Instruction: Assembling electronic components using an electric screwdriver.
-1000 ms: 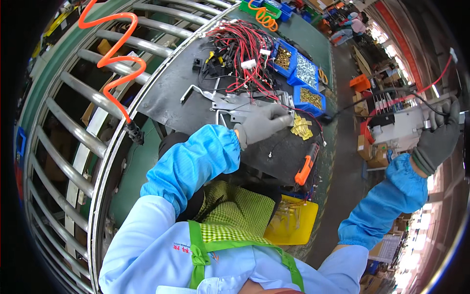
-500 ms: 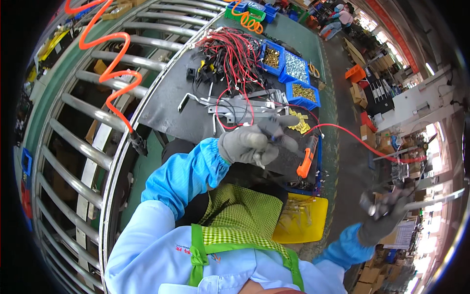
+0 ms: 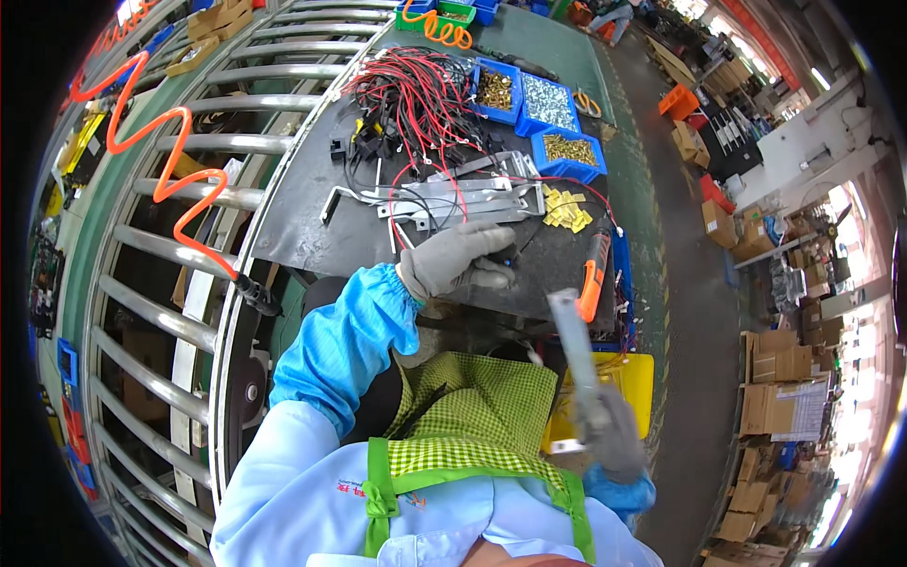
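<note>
My left hand [image 3: 455, 261], in a grey glove, is at the near edge of the black worktop. Its fingers and thumb are bent around a small dark piece [image 3: 510, 255] too unclear to name. At the right, in front of my body, my gloved right hand [image 3: 612, 433] is closed on a long flat metal bracket [image 3: 574, 345], blurred by motion, with its far end pointing up toward the table. More silver metal brackets [image 3: 472, 203] lie on the worktop beyond my left hand, crossed by thin red and black cables. Yellow pieces [image 3: 567, 208] lie beside them.
Beyond the brackets is a heap of red and black cables [image 3: 416, 104]. Blue bins [image 3: 567, 151] hold small fasteners. An orange-handled tool [image 3: 593, 279] lies at the table's right edge, above a yellow bin [image 3: 642, 383]. A roller conveyor [image 3: 179, 250] runs along the left, under an orange coiled hose [image 3: 170, 118].
My right hand has swung in from the far right toward my body with the metal bracket. My left hand has drawn slightly left and down. The view has shifted a little.
</note>
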A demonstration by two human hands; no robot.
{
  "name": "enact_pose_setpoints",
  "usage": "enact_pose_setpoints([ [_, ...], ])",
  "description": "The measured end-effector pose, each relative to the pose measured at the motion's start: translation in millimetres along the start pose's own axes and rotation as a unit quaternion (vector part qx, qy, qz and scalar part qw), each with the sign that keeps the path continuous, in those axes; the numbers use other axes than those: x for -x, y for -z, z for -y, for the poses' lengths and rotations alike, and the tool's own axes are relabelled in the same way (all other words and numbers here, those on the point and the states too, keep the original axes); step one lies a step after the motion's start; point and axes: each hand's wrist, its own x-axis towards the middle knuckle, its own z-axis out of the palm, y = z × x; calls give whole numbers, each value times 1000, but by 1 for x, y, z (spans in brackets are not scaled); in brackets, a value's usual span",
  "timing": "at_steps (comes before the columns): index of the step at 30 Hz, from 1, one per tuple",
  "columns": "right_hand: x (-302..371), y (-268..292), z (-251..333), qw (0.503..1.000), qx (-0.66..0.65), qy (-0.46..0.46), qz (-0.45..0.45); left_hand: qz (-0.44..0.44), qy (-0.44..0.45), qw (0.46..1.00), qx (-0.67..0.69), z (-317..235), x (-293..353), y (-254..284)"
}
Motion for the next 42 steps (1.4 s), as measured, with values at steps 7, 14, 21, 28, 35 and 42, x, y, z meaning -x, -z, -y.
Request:
enact_pose_setpoints([
  [7, -50, -90, -31, 974, -227, -19, -6, -27, -85, 940, 328, 35, -16, -9],
  [14, -68, -111, -49, 973, -227, 27, -21, 21, -78, 941, 328, 46, -13, -17],
  [21, -73, -117, -68, 981, -177, 82, 8, 2, -100, 980, 172, 40, -4, -19],
  [28, -70, -58, -32, 940, -267, -70, 201, 14, -80, 994, 67, 30, -1, -12],
  [35, -106, -75, -16, 968, -241, 20, 61, 90, -44, 991, 86, 78, -3, -33],
  [42, -129, -83, -27, 979, -195, -6, 49, 16, 40, 996, -84, 72, 3, -23],
])
